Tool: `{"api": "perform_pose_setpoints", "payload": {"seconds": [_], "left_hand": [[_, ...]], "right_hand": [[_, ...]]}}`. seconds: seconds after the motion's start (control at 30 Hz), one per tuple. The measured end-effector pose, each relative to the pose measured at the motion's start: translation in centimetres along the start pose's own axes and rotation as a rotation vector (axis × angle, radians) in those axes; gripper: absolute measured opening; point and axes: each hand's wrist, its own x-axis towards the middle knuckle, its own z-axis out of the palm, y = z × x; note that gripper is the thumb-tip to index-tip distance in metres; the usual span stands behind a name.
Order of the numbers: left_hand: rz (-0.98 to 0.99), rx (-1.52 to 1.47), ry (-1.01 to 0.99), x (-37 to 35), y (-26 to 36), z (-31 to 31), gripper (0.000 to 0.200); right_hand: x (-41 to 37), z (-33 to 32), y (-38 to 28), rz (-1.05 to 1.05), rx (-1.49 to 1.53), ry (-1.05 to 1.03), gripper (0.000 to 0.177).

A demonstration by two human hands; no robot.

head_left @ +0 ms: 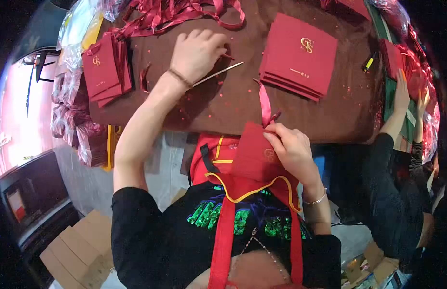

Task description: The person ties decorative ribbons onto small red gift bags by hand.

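Observation:
My right hand (293,149) pinches the upper edge of a flat red paper bag (247,149) with a small gold logo, held at the table's front edge against my red apron (209,144). From beside its fingertips a pink-red ribbon (265,103) stretches up onto the table. Over the tabletop, my left hand (199,50) has its fingers curled in. A short dark red strip shows at its thumb; I cannot tell whether it is gripped. A thin pale pointed stick (218,74) lies beneath that wrist.
A neat stack of red bags (298,55) stands right of my left hand, a looser pile (105,70) at the left. Red ribbons (180,14) lie tangled at the back. A yellow marker (369,63) rests at right. Another person's hand (401,91) works beyond the table's right edge.

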Motion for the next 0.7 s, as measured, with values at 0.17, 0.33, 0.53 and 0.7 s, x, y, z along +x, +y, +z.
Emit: {"api": "perform_pose_setpoints", "payload": {"seconds": [0.17, 0.33, 0.53, 0.7], "left_hand": [[0.126, -0.047, -0.028, -0.3, -0.9, 2.4, 0.020], [0.238, -0.081, 0.077, -1.4, 0.0, 2.2, 0.019], [-0.035, -0.186, -0.253, -1.5, 2.1, -0.8, 0.039], [0.149, -0.674, -0.102, -4.7, 8.3, -3.1, 0.009]], "right_hand": [[-0.3, -0.4, 2.2, 0.177, 0.425, -0.100, 0.023], [-0.6, 0.0, 4.3, 0.211, 0.417, -0.157, 0.025], [-0.4, 0.1, 3.8, 0.220, 0.525, -0.120, 0.025], [-0.2, 0.0, 3.7, 0.247, 0.472, -0.130, 0.025]]}}
